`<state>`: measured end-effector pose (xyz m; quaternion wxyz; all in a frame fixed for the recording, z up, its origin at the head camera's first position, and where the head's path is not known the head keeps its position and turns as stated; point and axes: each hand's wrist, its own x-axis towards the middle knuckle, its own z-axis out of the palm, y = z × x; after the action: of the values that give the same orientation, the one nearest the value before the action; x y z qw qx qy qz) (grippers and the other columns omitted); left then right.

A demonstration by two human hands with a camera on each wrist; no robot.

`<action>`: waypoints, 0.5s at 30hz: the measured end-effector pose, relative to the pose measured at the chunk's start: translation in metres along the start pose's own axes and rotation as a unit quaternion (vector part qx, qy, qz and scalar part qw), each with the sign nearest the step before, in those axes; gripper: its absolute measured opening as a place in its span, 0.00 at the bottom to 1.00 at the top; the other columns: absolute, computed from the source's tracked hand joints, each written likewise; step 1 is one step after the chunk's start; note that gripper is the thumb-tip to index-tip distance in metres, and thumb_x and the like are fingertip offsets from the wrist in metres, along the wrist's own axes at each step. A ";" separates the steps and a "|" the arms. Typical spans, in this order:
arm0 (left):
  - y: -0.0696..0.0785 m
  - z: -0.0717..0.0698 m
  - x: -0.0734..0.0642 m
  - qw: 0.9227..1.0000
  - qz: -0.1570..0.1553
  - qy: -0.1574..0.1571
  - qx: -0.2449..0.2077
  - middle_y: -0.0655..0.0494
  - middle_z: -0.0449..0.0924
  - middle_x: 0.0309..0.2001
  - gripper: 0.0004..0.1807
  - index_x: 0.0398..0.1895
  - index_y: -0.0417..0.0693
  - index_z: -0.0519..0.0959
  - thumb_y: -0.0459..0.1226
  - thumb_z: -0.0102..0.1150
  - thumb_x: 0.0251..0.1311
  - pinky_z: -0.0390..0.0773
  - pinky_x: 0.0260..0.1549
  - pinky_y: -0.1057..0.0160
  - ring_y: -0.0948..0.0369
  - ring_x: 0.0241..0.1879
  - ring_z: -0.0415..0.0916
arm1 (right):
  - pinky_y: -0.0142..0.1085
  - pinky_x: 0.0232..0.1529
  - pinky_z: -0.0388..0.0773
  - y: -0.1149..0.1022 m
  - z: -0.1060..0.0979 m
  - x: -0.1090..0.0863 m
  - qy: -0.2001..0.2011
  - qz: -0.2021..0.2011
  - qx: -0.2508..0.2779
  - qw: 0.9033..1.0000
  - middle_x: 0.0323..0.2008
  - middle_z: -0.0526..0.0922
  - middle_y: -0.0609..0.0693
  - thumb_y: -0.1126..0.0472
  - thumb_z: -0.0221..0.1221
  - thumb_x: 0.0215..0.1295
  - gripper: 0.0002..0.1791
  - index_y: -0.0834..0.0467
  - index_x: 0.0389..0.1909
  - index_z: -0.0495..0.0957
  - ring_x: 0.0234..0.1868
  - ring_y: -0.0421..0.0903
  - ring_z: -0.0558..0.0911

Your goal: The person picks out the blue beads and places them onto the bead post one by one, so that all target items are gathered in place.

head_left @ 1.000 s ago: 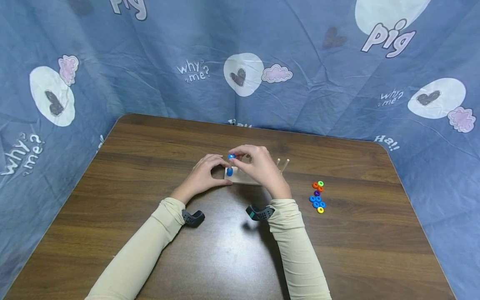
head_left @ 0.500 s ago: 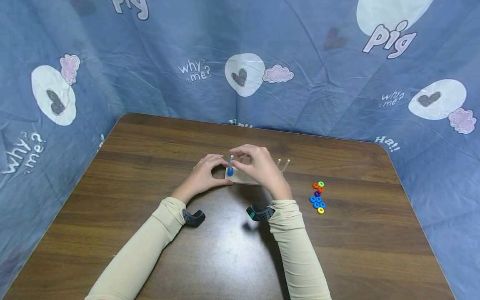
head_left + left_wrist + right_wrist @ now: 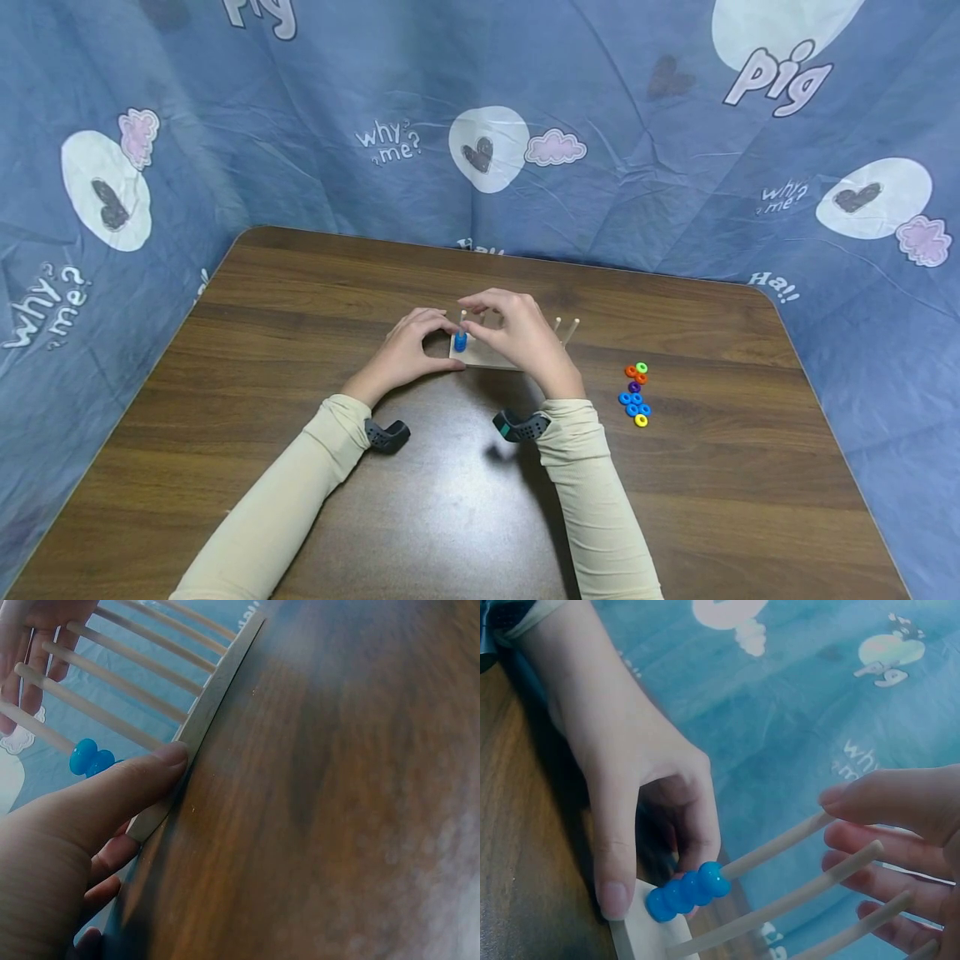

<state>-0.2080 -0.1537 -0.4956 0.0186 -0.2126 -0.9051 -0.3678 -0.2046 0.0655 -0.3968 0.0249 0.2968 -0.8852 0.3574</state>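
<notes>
My left hand [image 3: 408, 346] grips the left end of a pale wooden peg board [image 3: 491, 357], thumb on its front edge and fingers behind. In the right wrist view, several blue rings [image 3: 688, 891] sit stacked low on the end peg [image 3: 776, 846]. The left hand's thumb and fingers straddle the base beside that stack. My right hand [image 3: 521, 333] hovers at the top of this peg, thumb and forefinger either side of its tip, with no ring between them. Whether they touch the peg I cannot tell. In the head view, this hand hides the board's middle.
Loose rings lie right of the board on the wooden table [image 3: 720, 467]: several blue rings [image 3: 632, 409], a yellow ring [image 3: 641, 421], a purple ring [image 3: 634, 387], two orange rings [image 3: 630, 371] and a green ring [image 3: 641, 367]. A blue printed cloth [image 3: 315, 183] hangs behind the table.
A blue ring pinched by the right hand above the end peg was let go and slid down onto the stack. Both hands have stayed nearly in place.
</notes>
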 end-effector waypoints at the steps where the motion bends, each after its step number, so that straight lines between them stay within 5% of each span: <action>1: 0.000 0.000 0.000 1.000 0.001 0.000 -0.001 0.51 0.81 0.63 0.30 0.54 0.52 0.85 0.51 0.82 0.48 0.59 0.77 0.41 0.49 0.73 0.67 | 0.41 0.49 0.83 0.000 0.000 0.000 0.000 0.000 0.001 1.000 0.48 0.90 0.48 0.59 0.68 0.68 0.16 0.54 0.55 0.86 0.47 0.43 0.87; 15: 0.001 -0.001 0.000 1.000 -0.003 -0.001 0.000 0.51 0.81 0.64 0.30 0.55 0.53 0.85 0.52 0.82 0.48 0.59 0.77 0.40 0.49 0.73 0.67 | 0.41 0.49 0.83 -0.001 -0.001 0.000 0.001 -0.005 -0.003 1.000 0.48 0.90 0.50 0.60 0.68 0.67 0.15 0.56 0.54 0.86 0.47 0.45 0.87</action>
<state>-0.2078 -0.1535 -0.4940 0.0162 -0.2101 -0.9059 -0.3672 -0.2039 0.0656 -0.3956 0.0289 0.3006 -0.8848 0.3549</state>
